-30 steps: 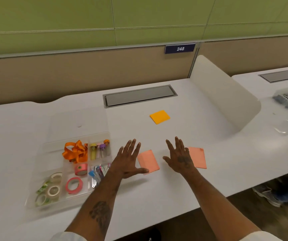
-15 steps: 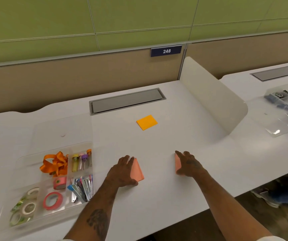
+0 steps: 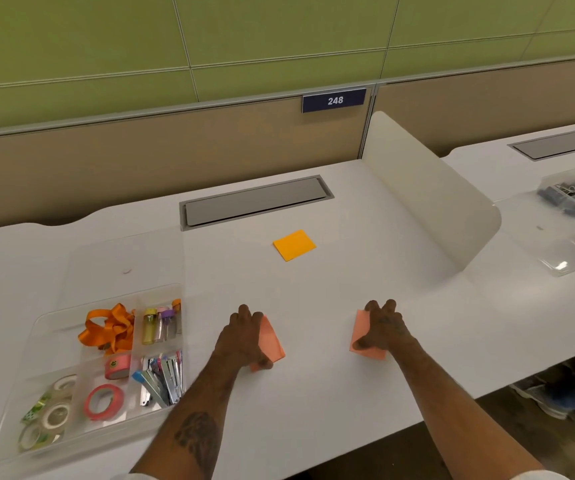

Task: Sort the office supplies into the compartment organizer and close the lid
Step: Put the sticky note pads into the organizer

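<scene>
Your left hand (image 3: pixel 242 337) grips left pad (image 3: pixel 274 344), right hand (image 3: pixel 385 329) grips right pad (image 3: pixel 360 336), lower centre. Light, bendy paper; pinch edges, lift flat.

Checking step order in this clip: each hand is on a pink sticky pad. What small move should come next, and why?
Probably lift both pads clear of the desk. The left hand grips the left pink pad, the right hand the right pink pad, both lying on the desk, and the organizer sits open to the left.
</scene>
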Demonstrator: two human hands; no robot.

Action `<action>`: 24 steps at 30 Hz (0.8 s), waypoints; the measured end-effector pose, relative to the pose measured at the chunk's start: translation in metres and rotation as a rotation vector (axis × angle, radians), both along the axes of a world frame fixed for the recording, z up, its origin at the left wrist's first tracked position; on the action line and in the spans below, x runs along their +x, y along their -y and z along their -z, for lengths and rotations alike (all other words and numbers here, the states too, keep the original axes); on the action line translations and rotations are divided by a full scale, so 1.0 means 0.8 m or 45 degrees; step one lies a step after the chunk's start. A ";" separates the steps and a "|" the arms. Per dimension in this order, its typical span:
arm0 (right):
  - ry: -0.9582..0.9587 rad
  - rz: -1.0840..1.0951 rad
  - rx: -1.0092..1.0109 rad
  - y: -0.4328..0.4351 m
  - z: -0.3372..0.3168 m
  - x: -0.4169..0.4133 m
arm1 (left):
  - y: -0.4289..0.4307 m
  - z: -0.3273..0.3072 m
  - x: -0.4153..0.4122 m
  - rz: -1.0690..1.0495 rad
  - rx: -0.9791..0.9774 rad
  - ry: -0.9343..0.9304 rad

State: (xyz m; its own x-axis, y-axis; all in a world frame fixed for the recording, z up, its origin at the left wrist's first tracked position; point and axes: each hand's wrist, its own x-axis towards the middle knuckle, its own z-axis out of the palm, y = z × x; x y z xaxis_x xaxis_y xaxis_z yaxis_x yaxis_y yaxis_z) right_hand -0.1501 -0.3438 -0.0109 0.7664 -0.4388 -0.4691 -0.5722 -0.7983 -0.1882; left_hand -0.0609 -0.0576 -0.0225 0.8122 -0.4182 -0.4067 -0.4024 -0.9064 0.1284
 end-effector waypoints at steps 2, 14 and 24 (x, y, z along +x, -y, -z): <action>-0.018 0.038 0.029 -0.001 0.000 0.002 | 0.003 -0.002 0.000 -0.029 0.003 0.029; 0.443 0.388 0.672 -0.008 -0.019 0.040 | -0.004 -0.022 0.019 -0.480 -0.569 -0.137; 0.651 0.308 1.028 -0.126 -0.057 0.086 | -0.099 -0.062 0.028 -1.032 -1.501 -0.275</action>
